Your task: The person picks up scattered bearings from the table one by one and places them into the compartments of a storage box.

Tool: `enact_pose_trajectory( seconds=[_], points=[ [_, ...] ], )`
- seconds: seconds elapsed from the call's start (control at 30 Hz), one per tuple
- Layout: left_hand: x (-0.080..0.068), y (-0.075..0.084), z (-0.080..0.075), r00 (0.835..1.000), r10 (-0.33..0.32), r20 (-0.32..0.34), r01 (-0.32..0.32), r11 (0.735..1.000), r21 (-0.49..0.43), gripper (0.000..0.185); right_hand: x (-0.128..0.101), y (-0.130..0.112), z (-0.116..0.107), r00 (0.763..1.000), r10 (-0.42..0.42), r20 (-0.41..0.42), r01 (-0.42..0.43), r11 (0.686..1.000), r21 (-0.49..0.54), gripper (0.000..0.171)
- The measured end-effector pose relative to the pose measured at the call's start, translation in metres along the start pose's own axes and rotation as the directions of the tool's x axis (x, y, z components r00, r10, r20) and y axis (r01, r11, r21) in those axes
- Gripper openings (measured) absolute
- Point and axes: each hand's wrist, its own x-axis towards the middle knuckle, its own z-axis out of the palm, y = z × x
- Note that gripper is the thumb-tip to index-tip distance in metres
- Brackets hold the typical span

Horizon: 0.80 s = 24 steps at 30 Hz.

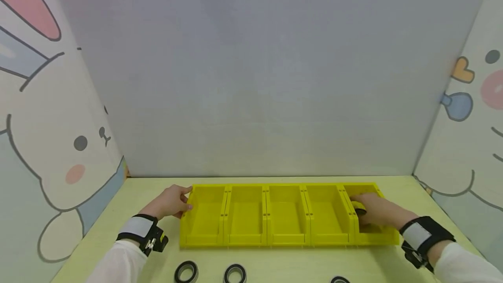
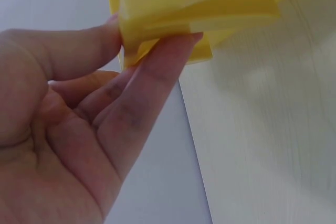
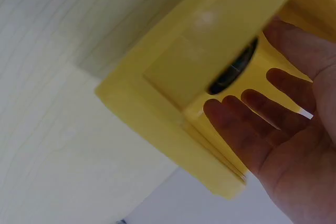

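A row of yellow storage bins (image 1: 245, 240) stands on the table, joined side by side. At its left end, my left hand (image 1: 171, 201) pinches the side wall between thumb and fingers; the left wrist view shows the yellow rim (image 2: 199, 3) between them. My right hand (image 1: 375, 209) reaches into the rightmost bin. There a black-edged bearing (image 3: 235, 69) shows in part, the front wall hiding the rest. Beside it, the right hand's fingers (image 3: 236, 129) are spread, with a gap between them and the bearing.
Three bearings lie on the table in front of the bins: one at left (image 1: 186, 271), another nearer the middle (image 1: 235, 274) and a third (image 1: 339, 279) cut off by the lower frame edge. A grey panel (image 1: 255, 99) rises behind, with cartoon-printed panels (image 1: 59, 152) at both sides.
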Motion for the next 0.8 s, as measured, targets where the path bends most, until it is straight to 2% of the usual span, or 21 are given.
enact_pose_trajectory(
  seconds=[0.07, 0.17, 0.27, 0.33, 0.4, 0.47, 0.53, 0.6, 0.63, 0.67, 0.7, 0.8],
  points=[
    [-0.001, 0.001, 0.000, 1.000, 0.006, 0.000, -0.006, 1.000, 0.002, 0.063, -0.013, -0.007, -0.012, 0.999, 0.015, -0.048, -0.015, 1.000, 0.007, 0.057],
    [-0.002, 0.002, -0.001, 1.000, 0.012, -0.003, -0.012, 1.000, 0.018, 0.063, -0.037, -0.023, -0.025, 0.987, -0.016, -0.159, 0.016, 1.000, -0.003, 0.065],
    [-0.002, 0.003, -0.002, 1.000, 0.009, -0.007, -0.009, 1.000, 0.030, 0.064, -0.063, -0.038, -0.023, 0.967, -0.079, -0.242, 0.071, 0.997, -0.042, 0.077],
    [-0.001, 0.003, -0.003, 1.000, 0.013, -0.007, -0.013, 0.999, 0.035, 0.064, -0.078, -0.047, -0.014, 0.951, -0.131, -0.279, 0.115, 0.991, -0.075, 0.086],
    [0.000, 0.003, -0.002, 1.000, 0.012, -0.005, -0.011, 0.999, 0.034, 0.064, -0.091, -0.055, 0.000, 0.943, -0.172, -0.285, 0.155, 0.984, -0.084, 0.092],
    [0.000, 0.002, -0.002, 1.000, 0.012, -0.003, -0.012, 0.999, 0.032, 0.064, -0.101, -0.061, 0.017, 0.947, -0.194, -0.257, 0.186, 0.981, -0.056, 0.094],
    [0.001, 0.002, -0.002, 1.000, 0.010, -0.001, -0.010, 1.000, 0.027, 0.065, -0.107, -0.066, 0.035, 0.953, -0.214, -0.215, 0.217, 0.976, -0.010, 0.088],
    [0.001, 0.002, -0.002, 1.000, 0.008, 0.001, -0.008, 1.000, 0.026, 0.065, -0.109, -0.070, 0.053, 0.953, -0.251, -0.172, 0.249, 0.968, -0.034, 0.082],
    [0.001, 0.002, -0.003, 1.000, 0.010, 0.001, -0.010, 1.000, 0.024, 0.065, -0.108, -0.069, 0.063, 0.941, -0.298, -0.162, 0.287, 0.954, -0.085, 0.078],
    [0.001, 0.002, -0.003, 1.000, 0.011, 0.000, -0.011, 1.000, 0.022, 0.065, -0.107, -0.068, 0.072, 0.916, -0.368, -0.162, 0.343, 0.926, -0.160, 0.076],
    [0.001, 0.001, -0.003, 1.000, 0.012, -0.001, -0.012, 1.000, 0.023, 0.065, -0.104, -0.067, 0.082, 0.880, -0.444, -0.168, 0.401, 0.885, -0.238, 0.074],
    [0.000, 0.001, -0.003, 1.000, 0.011, -0.003, -0.011, 1.000, 0.028, 0.065, -0.096, -0.059, 0.111, 0.721, -0.666, -0.191, 0.529, 0.707, -0.470, 0.070]
  ],
)
